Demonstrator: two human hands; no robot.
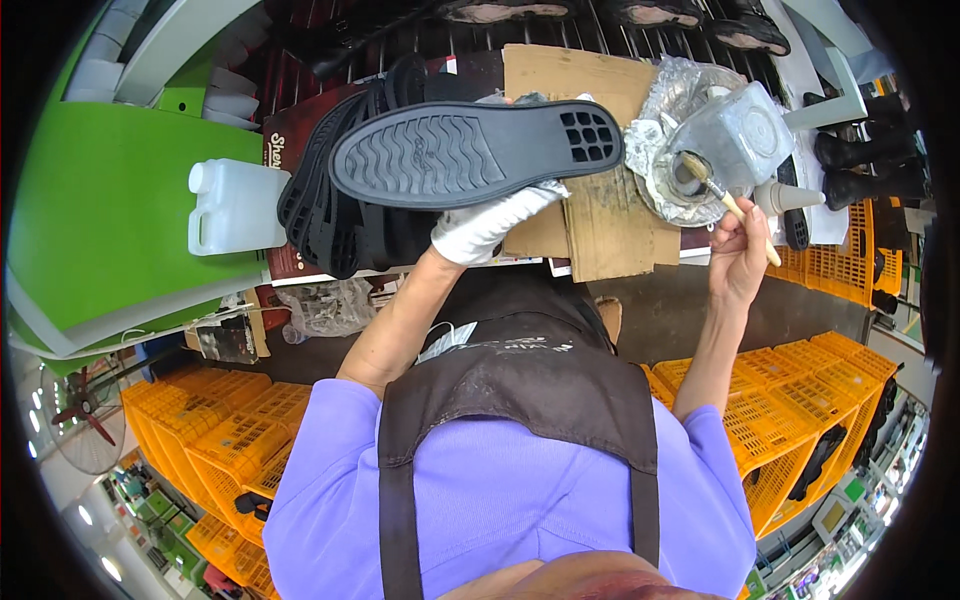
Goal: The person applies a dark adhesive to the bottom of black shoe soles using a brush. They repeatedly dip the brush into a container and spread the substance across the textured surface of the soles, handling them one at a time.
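My left hand (490, 222), in a white glove, grips a black rubber shoe sole (440, 155) from below and behind. The sole's wavy tread faces up, with a grid of square recesses at its right end. My bare right hand (740, 250) pinches the pale handle of a brush (722, 194). The brush's bristles are at the mouth of a clear plastic container (735, 140) that lies tilted on crumpled, whitish-crusted plastic wrap (655, 170). Several more black soles (330, 190) are stacked under and left of the held one.
A white jug (235, 207) stands left beside a green surface (120, 220). Brown cardboard (610, 225) covers the bench under the work. Right of the container is a whitish nozzle-shaped piece (790, 195). Shoes (750, 33) sit on a rack at the back. Orange crates (790, 400) stand behind me on both sides.
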